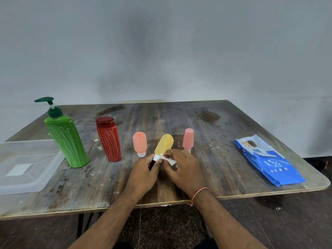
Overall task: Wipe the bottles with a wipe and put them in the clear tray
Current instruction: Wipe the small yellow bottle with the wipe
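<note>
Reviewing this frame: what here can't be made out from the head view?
- Cap end of the yellow bottle: hidden by the left hand and right hand.
- Wipe: mostly covered by fingers, so its full extent is unclear.
- Clear tray: cut off by the left edge.
- Print on the blue wipes pack: too small to read.
- Base of the right pink bottle: behind the right hand.

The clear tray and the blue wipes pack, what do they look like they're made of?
Clear tray: looks like rigid, see-through, slightly frosted plastic; the tabletop shows through its walls. Blue wipes pack: apparently soft, glossy plastic film, judging by its creases, highlights and peel flap on top.
</note>
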`<state>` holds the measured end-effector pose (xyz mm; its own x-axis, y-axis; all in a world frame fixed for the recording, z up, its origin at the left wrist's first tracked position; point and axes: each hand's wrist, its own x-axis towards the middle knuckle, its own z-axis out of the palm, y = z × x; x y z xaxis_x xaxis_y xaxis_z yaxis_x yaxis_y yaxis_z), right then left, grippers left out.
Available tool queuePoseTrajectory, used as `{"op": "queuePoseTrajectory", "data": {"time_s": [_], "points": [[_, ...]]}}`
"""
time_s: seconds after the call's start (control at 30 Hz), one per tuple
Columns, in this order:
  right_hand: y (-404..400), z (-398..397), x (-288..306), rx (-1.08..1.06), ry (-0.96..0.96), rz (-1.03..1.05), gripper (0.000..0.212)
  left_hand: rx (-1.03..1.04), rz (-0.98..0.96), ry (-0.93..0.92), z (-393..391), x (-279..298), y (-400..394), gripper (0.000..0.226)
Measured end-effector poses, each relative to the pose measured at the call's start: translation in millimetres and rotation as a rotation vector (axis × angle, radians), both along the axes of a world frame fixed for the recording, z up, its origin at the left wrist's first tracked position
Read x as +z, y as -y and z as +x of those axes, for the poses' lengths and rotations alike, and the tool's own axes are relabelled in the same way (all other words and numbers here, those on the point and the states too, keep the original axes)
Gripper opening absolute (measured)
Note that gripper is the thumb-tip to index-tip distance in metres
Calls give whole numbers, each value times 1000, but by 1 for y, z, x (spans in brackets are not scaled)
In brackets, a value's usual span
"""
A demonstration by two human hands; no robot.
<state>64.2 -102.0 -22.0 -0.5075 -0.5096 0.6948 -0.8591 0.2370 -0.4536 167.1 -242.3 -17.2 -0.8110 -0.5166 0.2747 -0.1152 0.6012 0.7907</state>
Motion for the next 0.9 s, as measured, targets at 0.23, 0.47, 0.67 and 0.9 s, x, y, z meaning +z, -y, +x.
{"op": "queuePoseTrajectory", "data": {"time_s": [0.23, 0.47, 0.67, 0.9], "points": [[-1, -3, 3, -94, 131, -62, 26, 28, -18, 6, -1, 1, 0, 13], [-3, -1, 6, -59, 144, -42, 23, -43, -34, 87, 0, 3, 7, 14], [-1, -6, 4, -40, 203, -141, 27, -155, 5, 144, 14, 7, 29, 15], [-1, -8, 3, -76, 202, -131, 21, -123, -32, 104, 15, 4, 28, 19]]}}
